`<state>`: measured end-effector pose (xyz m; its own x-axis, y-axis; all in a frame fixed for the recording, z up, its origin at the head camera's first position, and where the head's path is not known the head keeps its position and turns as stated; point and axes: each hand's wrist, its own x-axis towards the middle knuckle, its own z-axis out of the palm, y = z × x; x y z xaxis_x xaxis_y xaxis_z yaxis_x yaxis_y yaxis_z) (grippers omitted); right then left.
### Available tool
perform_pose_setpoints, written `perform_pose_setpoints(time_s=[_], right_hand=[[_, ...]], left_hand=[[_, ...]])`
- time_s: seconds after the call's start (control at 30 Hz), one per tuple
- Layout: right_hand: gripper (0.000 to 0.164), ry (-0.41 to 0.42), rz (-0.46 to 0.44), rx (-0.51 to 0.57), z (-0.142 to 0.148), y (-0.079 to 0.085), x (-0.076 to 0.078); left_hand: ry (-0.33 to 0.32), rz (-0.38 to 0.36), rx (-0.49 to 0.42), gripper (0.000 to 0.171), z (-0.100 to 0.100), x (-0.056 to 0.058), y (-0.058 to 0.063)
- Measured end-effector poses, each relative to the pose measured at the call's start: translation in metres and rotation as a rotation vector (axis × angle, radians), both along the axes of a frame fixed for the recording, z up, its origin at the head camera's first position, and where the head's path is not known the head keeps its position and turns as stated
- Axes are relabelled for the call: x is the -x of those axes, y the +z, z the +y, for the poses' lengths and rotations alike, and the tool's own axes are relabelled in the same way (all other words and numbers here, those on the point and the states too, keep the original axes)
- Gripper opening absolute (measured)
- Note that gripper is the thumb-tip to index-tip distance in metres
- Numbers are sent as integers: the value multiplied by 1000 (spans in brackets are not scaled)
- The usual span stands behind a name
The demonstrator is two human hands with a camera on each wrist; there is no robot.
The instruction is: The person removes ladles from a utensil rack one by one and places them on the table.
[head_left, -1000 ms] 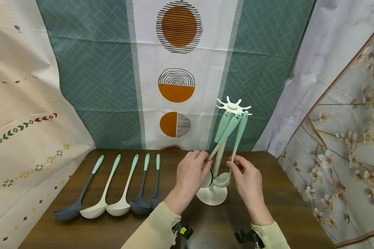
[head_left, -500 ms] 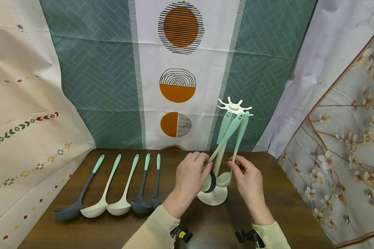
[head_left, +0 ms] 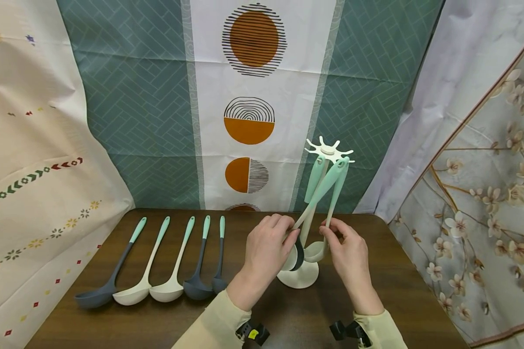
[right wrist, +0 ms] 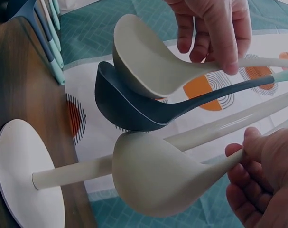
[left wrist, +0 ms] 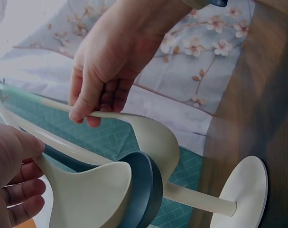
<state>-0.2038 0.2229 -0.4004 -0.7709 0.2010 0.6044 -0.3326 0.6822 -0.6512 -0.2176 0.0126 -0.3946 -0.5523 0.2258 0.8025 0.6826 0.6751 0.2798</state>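
Observation:
My left hand pinches the neck of a cream ladle with a mint handle. This ladle slants up to the right, and its handle end overlaps another handle end at the rack top in the head view. My right hand pinches the shaft of a second cream ladle, whose top is by a hook of the white rotary rack. Between these two is a dark blue-grey ladle at the rack, its bowl right against the left ladle's bowl in the right wrist view.
The rack's round white base stands on the brown wooden table. To the left, several ladles lie in a row, among them a dark ladle and a cream ladle. A patterned curtain hangs behind the table.
The handle end of the left hand's ladle has shifted slightly right at the rack top, over the other handle's end. More of the dark bowl shows than a second ago. My right hand keeps its grip.

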Motion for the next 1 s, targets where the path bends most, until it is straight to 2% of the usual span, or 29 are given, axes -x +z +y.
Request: perform_pose_setpoints(time_s=[0.53, 0.77, 1.0], right_hand=[[6, -8, 13, -24, 2, -3, 6], [6, -6, 8, -20, 2, -3, 5], [7, -5, 16, -36, 1, -3, 6]], left_hand=[[-21, -33, -39, 18, -11, -13, 6], [-41, -61, -69, 19, -17, -16, 5], [-24, -82, -70, 17, -25, -17, 1]])
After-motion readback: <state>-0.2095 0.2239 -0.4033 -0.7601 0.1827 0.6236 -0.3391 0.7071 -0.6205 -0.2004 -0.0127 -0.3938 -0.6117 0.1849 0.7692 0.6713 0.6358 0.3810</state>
